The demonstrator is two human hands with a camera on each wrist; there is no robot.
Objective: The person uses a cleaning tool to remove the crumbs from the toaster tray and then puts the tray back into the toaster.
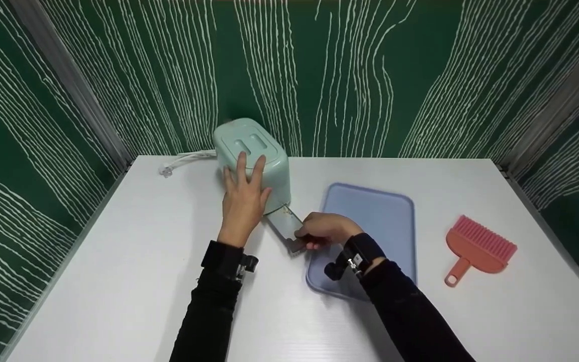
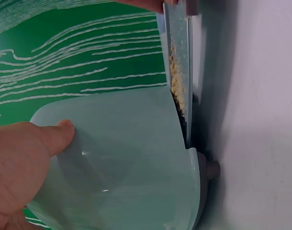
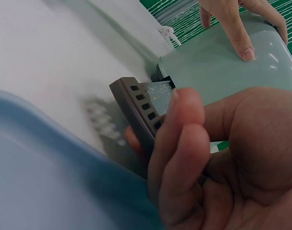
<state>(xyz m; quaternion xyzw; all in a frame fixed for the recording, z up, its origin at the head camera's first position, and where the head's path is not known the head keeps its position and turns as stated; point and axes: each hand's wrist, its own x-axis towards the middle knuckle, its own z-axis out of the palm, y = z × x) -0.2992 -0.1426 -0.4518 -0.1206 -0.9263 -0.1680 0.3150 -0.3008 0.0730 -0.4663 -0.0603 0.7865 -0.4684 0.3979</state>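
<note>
A mint-green toaster [image 1: 262,151] stands at the back of the white table. My left hand [image 1: 243,188] rests on its top and near side, fingers fairly straight and thumb pressed on the side wall [image 2: 127,158]. A metal crumb tray [image 1: 283,221] sticks partly out of the toaster's base, with brown crumbs on it [image 2: 177,81]. My right hand [image 1: 309,235] pinches the tray's grey slotted handle [image 3: 136,108] between thumb and fingers. The handle end sits at the left edge of a pale blue tray [image 1: 380,216].
A pink brush [image 1: 478,246] lies on the table right of the blue tray. The toaster's white cord [image 1: 184,160] runs left behind it. Green patterned walls enclose the table on three sides.
</note>
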